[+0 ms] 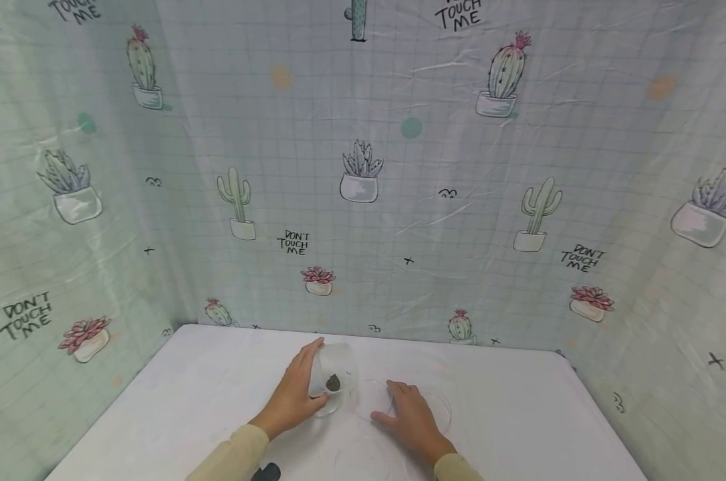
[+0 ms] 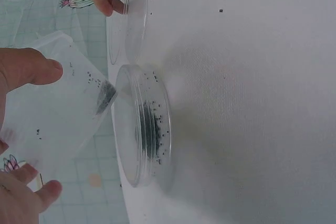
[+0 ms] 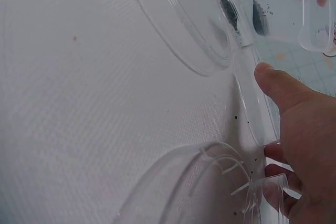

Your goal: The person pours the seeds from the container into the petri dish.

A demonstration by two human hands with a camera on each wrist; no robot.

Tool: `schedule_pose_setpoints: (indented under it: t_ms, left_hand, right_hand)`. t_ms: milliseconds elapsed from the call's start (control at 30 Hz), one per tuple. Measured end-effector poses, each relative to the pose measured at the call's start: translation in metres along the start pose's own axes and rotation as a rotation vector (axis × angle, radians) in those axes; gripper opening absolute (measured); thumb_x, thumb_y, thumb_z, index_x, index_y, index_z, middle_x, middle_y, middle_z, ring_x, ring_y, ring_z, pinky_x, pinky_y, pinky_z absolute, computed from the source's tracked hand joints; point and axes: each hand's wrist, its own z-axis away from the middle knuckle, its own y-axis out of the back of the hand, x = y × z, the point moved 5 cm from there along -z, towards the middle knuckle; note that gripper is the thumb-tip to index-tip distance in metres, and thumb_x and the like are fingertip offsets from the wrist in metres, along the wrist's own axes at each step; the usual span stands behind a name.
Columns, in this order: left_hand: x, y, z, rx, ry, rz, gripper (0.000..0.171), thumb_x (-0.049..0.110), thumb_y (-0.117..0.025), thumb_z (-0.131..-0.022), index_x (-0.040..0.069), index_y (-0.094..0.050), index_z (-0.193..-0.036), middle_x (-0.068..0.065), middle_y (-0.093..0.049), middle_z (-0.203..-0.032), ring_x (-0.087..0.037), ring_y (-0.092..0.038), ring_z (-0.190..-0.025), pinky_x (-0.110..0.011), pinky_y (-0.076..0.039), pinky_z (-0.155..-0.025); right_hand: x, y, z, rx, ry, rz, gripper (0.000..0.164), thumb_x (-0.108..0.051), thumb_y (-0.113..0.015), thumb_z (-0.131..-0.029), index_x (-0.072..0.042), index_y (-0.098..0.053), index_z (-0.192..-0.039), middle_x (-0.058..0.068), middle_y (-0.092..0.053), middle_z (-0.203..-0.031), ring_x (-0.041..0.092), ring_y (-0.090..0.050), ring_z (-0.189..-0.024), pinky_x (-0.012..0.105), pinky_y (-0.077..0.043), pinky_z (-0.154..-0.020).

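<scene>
My left hand [image 1: 293,401] grips a translucent plastic cup [image 1: 341,364], tilted on its side. Dark granules [image 2: 106,97] gather at the cup's lower corner, and a few specks cling to its wall. Just below stands a clear round petri dish [image 2: 126,129] with a heap of dark granules [image 2: 149,129] in it. In my right hand [image 1: 412,417] a thin clear round lid [image 3: 252,95] is held by its edge, thumb at one side and fingers at the other. It stands on edge close beside the dish.
Another clear round dish or lid [image 1: 444,407] lies by my right hand. A clear ribbed plastic piece [image 3: 184,192] shows low in the right wrist view. Dark specks [image 2: 221,10] dot the white table [image 1: 495,401]. A black object [image 1: 268,473] sits at the near edge, partly cut off.
</scene>
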Motion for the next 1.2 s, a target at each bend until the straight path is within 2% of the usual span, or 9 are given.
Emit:
schedule_pose_setpoints:
  t_ms: [200,367,600,833,1200]
  left_hand:
    - [0.005,-0.004,-0.002,-0.036,-0.022,-0.043,0.097,0.016,-0.081,-0.061,0.018,-0.027,-0.142,0.001,-0.035,-0.140,-0.018,-0.036,-0.130,-0.035,-0.035,-0.108]
    - [0.012,-0.008,-0.005,-0.068,-0.057,-0.079,0.096,0.017,-0.081,-0.062,0.022,-0.028,-0.142,0.003,-0.033,-0.143,-0.016,-0.031,-0.133,-0.036,-0.032,-0.110]
    - [0.023,-0.013,-0.010,-0.067,-0.172,-0.090,0.095,0.015,-0.081,-0.061,0.024,-0.031,-0.141,0.005,-0.036,-0.141,-0.016,-0.033,-0.132,-0.042,-0.036,-0.107]
    - [0.032,-0.018,-0.014,-0.103,-0.275,-0.131,0.094,0.015,-0.080,-0.062,0.021,-0.031,-0.141,0.003,-0.038,-0.141,-0.021,-0.035,-0.130,-0.050,-0.040,-0.101]
    - [0.037,-0.022,-0.020,-0.139,-0.301,-0.184,0.097,0.016,-0.080,-0.062,0.026,-0.027,-0.143,0.005,-0.037,-0.142,-0.022,-0.034,-0.132,-0.051,-0.040,-0.099]
  right_hand:
    - [-0.001,-0.001,0.000,0.018,0.034,-0.017,0.077,-0.058,-0.064,-0.072,-0.008,-0.049,-0.129,0.008,-0.054,-0.127,0.027,-0.049,-0.117,0.046,-0.041,-0.101]
    - [0.000,-0.002,0.002,0.029,0.066,-0.024,0.076,-0.058,-0.063,-0.073,-0.007,-0.050,-0.128,0.009,-0.054,-0.126,0.028,-0.049,-0.116,0.046,-0.041,-0.100]
    - [0.002,-0.002,0.002,0.033,0.054,-0.023,0.077,-0.058,-0.064,-0.073,-0.008,-0.050,-0.128,0.008,-0.055,-0.126,0.027,-0.049,-0.116,0.047,-0.042,-0.099]
    - [0.002,-0.001,0.003,0.027,0.059,-0.016,0.077,-0.059,-0.063,-0.072,-0.008,-0.050,-0.129,0.007,-0.055,-0.126,0.027,-0.050,-0.115,0.046,-0.042,-0.099]
    - [0.003,0.001,0.001,0.039,0.082,-0.012,0.077,-0.059,-0.062,-0.074,-0.007,-0.050,-0.129,0.007,-0.055,-0.126,0.026,-0.050,-0.115,0.045,-0.043,-0.098]
